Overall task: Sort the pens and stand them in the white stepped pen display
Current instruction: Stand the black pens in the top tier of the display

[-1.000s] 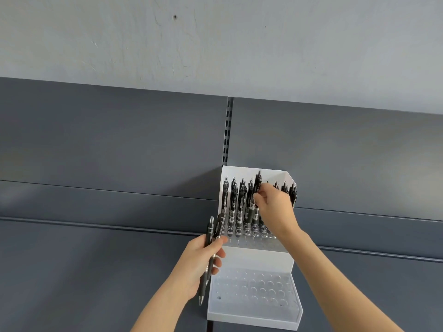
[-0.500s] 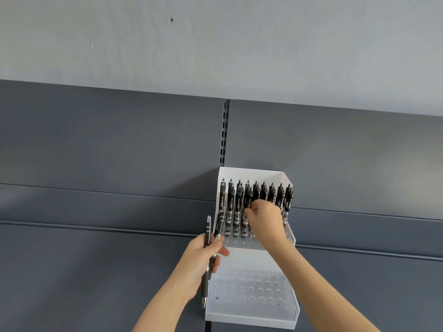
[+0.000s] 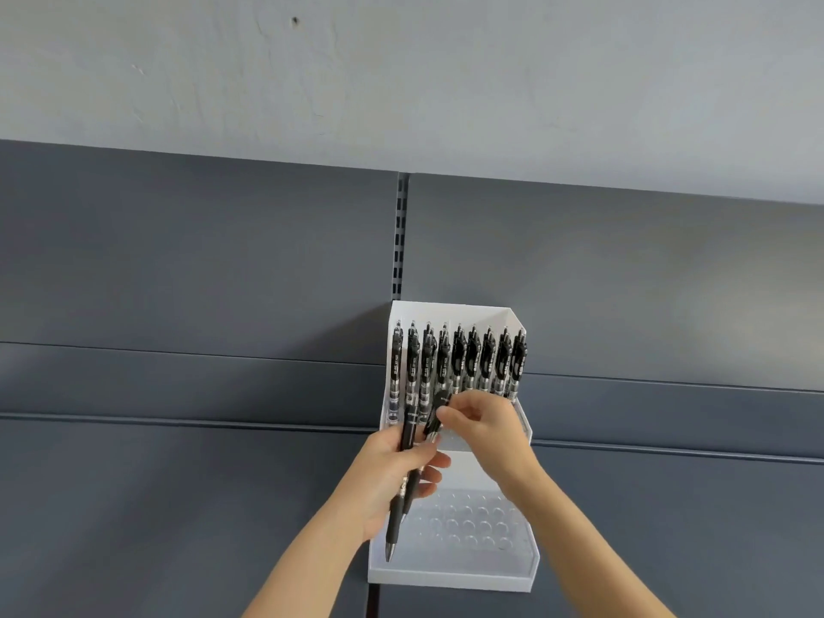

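Observation:
The white stepped pen display hangs against a grey shelf wall. Several black pens stand in a row in its upper tier. The lower tier shows rows of round holes with nothing in them. My left hand grips two black pens upright, tips down, at the display's left edge. My right hand reaches across from the right and pinches the top of one of those held pens, just below the standing row.
Grey shelf panels stretch left and right of the display. A slotted upright rail runs down the middle behind it. A pale plastered wall fills the top of the view.
My right hand has left the standing row, dropped down and left, and now pinches a pen held by my left hand. My left hand has risen slightly towards the display.

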Demonstrator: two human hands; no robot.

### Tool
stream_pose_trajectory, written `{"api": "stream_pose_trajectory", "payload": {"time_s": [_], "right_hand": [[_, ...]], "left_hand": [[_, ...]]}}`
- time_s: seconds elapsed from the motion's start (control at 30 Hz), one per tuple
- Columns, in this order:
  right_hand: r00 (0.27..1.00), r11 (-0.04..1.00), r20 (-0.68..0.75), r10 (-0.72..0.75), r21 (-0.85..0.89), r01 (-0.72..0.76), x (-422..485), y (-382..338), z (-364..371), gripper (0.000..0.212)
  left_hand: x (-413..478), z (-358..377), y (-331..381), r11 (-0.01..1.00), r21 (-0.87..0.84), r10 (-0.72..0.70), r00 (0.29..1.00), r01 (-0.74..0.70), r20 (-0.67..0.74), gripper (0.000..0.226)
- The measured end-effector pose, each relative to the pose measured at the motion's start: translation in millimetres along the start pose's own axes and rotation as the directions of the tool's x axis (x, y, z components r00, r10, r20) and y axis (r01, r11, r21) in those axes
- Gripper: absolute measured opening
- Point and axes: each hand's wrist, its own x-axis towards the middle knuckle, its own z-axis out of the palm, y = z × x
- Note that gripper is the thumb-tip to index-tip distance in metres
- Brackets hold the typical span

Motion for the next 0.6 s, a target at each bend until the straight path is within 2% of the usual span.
{"api": "stream_pose_trajectory", "payload": {"time_s": [0.1,0.23,0.4,0.47,0.6], "right_hand": [[0.997,0.998,0.072,0.038,0.056,-0.042,-0.8,4.6,-11.1,0.026],[0.997,0.995,0.050,0.053,0.081,-0.057,-3.4,8.5,-14.2,0.026],[0.998,0.997,0.011,0.058,-0.046,-0.057,-2.9,13.1,-14.6,0.030],[0.998,0.998,-0.042,0.039,-0.045,-0.041,1.1,8.8,-23.3,0.027],[0.968,0.998,-0.244,-0.054,-0.055,0.042,20.1,-8.8,-48.5,0.024]], "left_hand": [[0.4,4.2,0.9,1.000,0.000,-0.014,0.999,0.014,0.033,0.015],[2.8,12.7,0.4,0.999,0.030,0.012,1.000,-0.012,0.013,0.017],[6.6,18.0,-3.8,0.996,0.092,0.019,1.000,-0.017,-0.023,0.011],[7.9,13.0,-5.6,0.987,0.156,0.038,0.996,-0.026,-0.074,0.007],[10.1,-2.0,-10.1,0.965,0.262,0.032,0.991,0.003,-0.127,0.027]]}}
